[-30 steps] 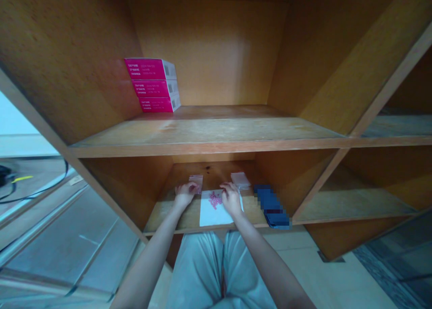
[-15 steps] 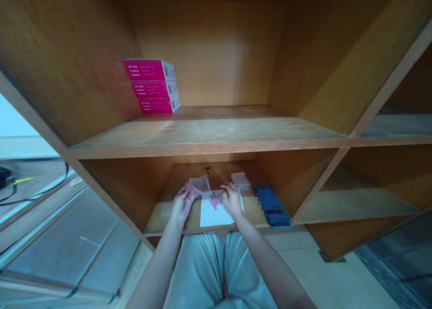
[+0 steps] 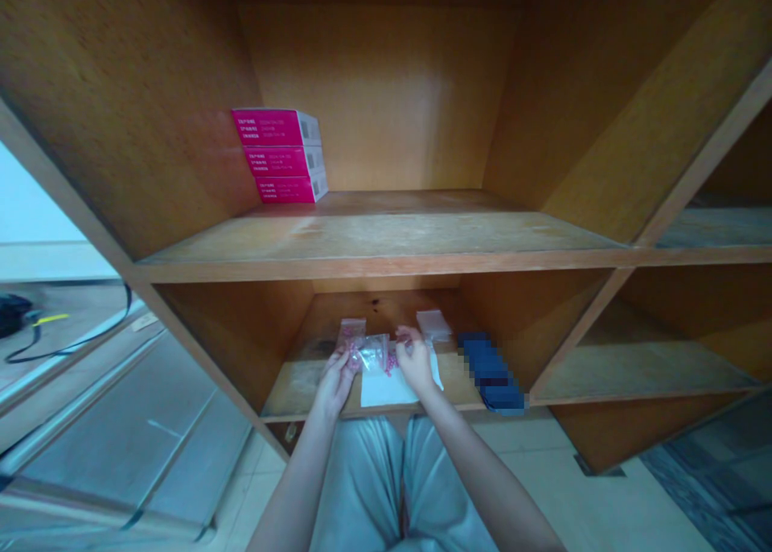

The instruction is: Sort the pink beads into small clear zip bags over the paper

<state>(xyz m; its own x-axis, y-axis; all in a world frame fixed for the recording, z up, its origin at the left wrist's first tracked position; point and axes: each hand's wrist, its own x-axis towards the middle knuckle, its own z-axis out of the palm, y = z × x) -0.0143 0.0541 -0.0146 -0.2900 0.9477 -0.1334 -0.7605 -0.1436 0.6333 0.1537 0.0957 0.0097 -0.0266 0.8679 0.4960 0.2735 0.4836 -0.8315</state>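
Observation:
In my left hand [image 3: 338,377] is a clear plastic bag [image 3: 374,351], held closed-fingered by its left side. The bag reaches right, over a white sheet of paper [image 3: 386,392] on the lower shelf. Small pink pellets [image 3: 392,362] lie on the paper, partly covered by the bag and my right hand [image 3: 416,364]. That hand hovers at the paper's right side, fingers curled together; a bit of pink shows near the fingertips, but what they pinch is unclear. Behind my left fingers lies another clear bag [image 3: 353,327] with pink bits in it.
Another clear bag [image 3: 433,325] lies flat at the back right. Beside it is a dark blue, pixelated item [image 3: 491,375]. Three stacked pink boxes [image 3: 281,156] stand on the upper shelf. Wooden side walls and the upper shelf's edge [image 3: 386,267] enclose the compartment.
The bag in my left hand now stretches lower and farther right, across the paper and pellets. A pink-holding bag shows behind that hand. My right fingers have curled in more.

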